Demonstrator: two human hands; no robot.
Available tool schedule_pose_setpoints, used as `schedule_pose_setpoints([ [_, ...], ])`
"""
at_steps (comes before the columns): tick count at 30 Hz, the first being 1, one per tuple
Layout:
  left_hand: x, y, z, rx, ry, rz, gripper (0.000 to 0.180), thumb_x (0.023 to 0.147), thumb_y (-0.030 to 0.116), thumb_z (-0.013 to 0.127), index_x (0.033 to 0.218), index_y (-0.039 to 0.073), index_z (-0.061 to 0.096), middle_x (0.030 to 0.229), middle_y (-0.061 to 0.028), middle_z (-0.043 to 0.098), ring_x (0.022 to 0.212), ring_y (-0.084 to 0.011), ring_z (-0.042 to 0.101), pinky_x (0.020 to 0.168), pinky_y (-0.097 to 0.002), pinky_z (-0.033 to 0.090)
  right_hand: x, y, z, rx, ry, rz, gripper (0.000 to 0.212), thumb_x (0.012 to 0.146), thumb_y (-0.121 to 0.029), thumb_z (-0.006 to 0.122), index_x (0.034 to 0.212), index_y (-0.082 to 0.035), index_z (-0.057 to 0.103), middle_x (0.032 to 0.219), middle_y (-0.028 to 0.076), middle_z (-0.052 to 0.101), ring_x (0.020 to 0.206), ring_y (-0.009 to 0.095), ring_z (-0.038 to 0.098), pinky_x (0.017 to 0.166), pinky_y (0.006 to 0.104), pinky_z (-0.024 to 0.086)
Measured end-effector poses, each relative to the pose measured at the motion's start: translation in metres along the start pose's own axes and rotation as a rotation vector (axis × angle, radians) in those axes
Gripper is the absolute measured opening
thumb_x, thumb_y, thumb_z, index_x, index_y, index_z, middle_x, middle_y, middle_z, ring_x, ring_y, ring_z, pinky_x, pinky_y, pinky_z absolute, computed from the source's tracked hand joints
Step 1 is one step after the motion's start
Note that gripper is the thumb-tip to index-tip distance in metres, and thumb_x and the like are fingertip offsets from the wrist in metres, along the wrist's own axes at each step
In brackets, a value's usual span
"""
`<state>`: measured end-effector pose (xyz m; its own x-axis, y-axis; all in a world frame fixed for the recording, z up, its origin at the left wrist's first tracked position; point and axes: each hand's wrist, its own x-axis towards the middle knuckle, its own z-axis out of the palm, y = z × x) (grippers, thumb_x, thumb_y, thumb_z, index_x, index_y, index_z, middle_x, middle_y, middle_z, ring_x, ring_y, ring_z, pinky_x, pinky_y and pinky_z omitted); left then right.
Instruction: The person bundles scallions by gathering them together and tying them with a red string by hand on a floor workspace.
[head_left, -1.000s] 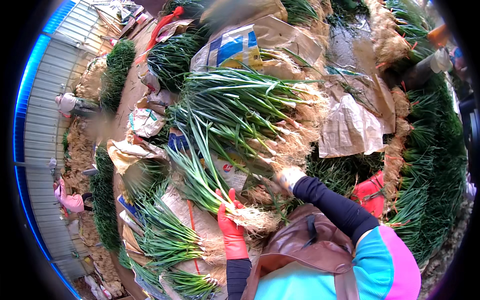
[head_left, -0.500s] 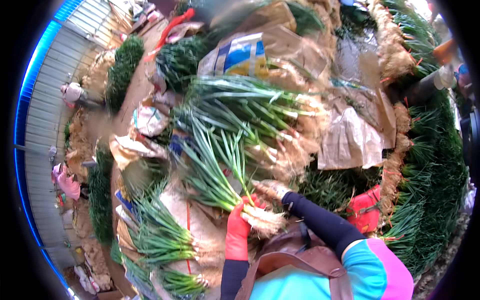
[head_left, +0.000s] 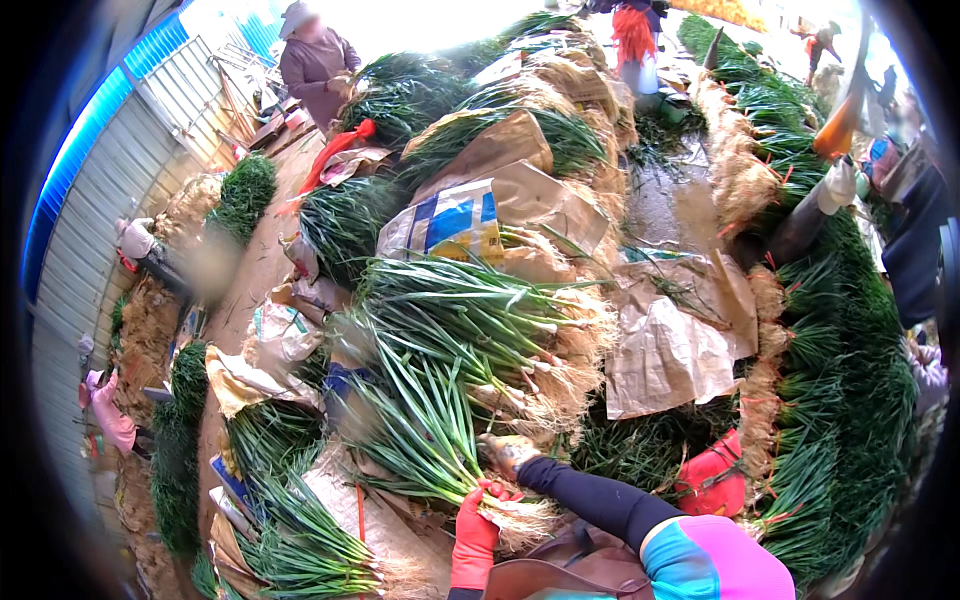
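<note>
My left hand, in a red glove, is closed around a bunch of green onions just above the roots. The leaves fan up and to the left; the pale roots stick out to the right of the glove. My right hand is beside the bunch's stems, above the left hand, with its fingers curled; what is in them, if anything, is hidden. Just beyond both hands lies a large heap of loose green onions, roots to the right. Tied bunches lie at the lower left on pale sacking.
Brown paper sacks and a red container are to the right. Long rows of bunched onions line the far right. A printed sack lies behind the heap. A person stands at the far left; others are by the metal wall.
The view has tilted up, showing more of the far end and the standing person. My left hand still grips the bunch; my right hand has moved left, closer against the stems.
</note>
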<state>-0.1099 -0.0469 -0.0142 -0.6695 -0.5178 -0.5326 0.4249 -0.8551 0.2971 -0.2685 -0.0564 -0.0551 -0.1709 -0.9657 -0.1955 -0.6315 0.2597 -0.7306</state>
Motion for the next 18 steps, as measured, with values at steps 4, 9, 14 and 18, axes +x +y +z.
schedule_pose_setpoints([
  [4,-0.021,0.025,0.027,0.110,0.071,0.165,0.015,0.083,0.016,0.048,0.094,0.007,0.051,0.082,-0.0095,0.054,0.077,-0.0279,0.056,0.096,-0.0563,0.036,-0.029,0.053,-0.016,-0.488,-0.398,0.047,0.035,0.079,-0.032,0.055,0.106,-0.009,0.055,0.085,0.016,0.063,0.078,0.031,0.063,0.066,0.0437,0.049],
  [9,-0.060,0.066,0.028,0.096,0.009,0.348,0.044,0.082,0.025,0.052,0.125,0.016,0.043,0.089,-0.0111,0.056,0.064,-0.0177,0.055,0.068,-0.0387,0.049,-0.002,0.008,-0.068,-0.405,0.264,0.061,0.035,0.073,-0.036,0.064,0.090,-0.006,0.057,0.091,0.017,0.061,0.091,0.029,0.058,0.075,0.0417,0.046],
  [14,-0.034,0.036,0.001,-0.023,-0.043,0.073,0.063,0.081,0.026,0.052,0.138,0.018,0.027,0.088,-0.0074,0.055,0.069,-0.0152,0.051,0.073,-0.0374,0.043,0.044,0.022,-0.063,-0.406,0.156,0.264,0.028,0.079,-0.032,0.057,0.086,-0.005,0.061,0.080,0.015,0.064,0.075,0.030,0.064,0.063,0.0422,0.049],
  [18,-0.028,0.025,-0.013,0.035,-0.101,0.145,0.041,0.082,0.023,0.051,0.118,0.004,0.045,0.110,-0.0119,0.053,0.103,-0.0291,0.051,0.097,-0.0488,0.034,0.001,-0.023,-0.049,-0.264,0.114,0.088,0.027,0.081,-0.033,0.053,0.086,-0.007,0.058,0.077,0.016,0.062,0.072,0.033,0.061,0.062,0.0428,0.049],
])
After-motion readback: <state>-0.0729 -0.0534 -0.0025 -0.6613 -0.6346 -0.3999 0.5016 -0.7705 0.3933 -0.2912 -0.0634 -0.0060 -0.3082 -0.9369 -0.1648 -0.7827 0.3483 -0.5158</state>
